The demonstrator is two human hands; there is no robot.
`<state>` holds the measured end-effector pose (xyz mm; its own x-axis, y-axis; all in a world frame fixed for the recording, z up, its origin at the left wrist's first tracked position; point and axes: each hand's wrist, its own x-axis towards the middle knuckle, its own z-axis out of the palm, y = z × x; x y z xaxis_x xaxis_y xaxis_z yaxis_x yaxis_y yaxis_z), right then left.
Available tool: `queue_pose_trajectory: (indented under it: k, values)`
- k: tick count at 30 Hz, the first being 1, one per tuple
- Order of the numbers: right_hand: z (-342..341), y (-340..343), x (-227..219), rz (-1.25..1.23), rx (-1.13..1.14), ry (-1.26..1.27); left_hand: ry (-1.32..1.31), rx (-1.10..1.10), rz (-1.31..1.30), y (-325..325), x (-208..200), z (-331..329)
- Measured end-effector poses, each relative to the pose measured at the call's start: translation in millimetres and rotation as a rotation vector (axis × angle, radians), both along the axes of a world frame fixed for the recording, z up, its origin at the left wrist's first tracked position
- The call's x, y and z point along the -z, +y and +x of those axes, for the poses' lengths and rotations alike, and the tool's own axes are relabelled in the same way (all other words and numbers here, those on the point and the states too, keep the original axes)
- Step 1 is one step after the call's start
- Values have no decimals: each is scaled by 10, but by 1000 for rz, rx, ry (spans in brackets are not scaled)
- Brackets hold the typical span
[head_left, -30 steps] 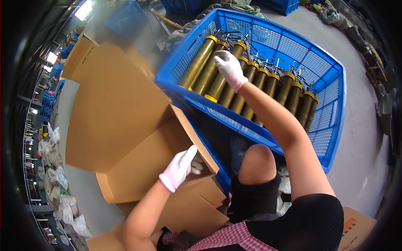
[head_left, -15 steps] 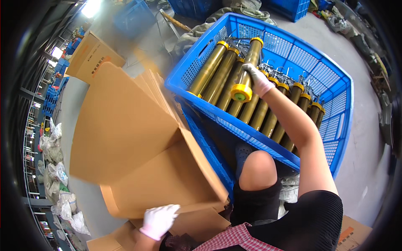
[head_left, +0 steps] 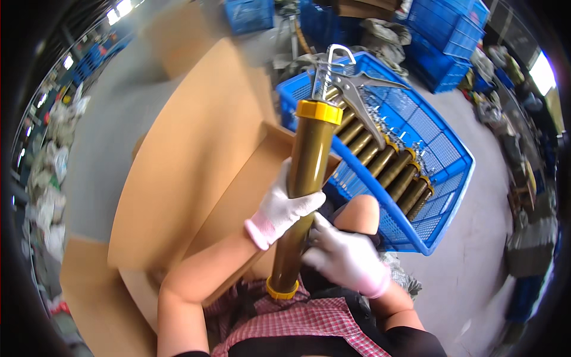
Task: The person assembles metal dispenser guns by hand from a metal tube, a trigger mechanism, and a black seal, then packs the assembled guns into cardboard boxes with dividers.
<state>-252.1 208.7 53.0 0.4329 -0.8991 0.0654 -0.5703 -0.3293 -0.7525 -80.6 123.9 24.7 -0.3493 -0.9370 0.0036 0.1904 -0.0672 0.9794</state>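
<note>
No legible words, labels, numbers or signs (some areas too blurred)

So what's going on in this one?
A person in white gloves grips a long brown tube with their left hand. It has yellow end caps and a metal trigger handle at its upper end. The right hand is blurred beside its lower half; contact is unclear. Similar tubes lie in a blue crate to the right, and an open cardboard box is at left.
</note>
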Motion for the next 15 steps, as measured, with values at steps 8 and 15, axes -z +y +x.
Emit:
queue_pose_trajectory:
  k: [8,15]
  values:
    - [-441,-1824,-938,-423,-26,111,-92,-34,-69,771,139,-88]
    - [-59,-1758,-1173,-382,77,110,-183,-132,-91,832,89,36]
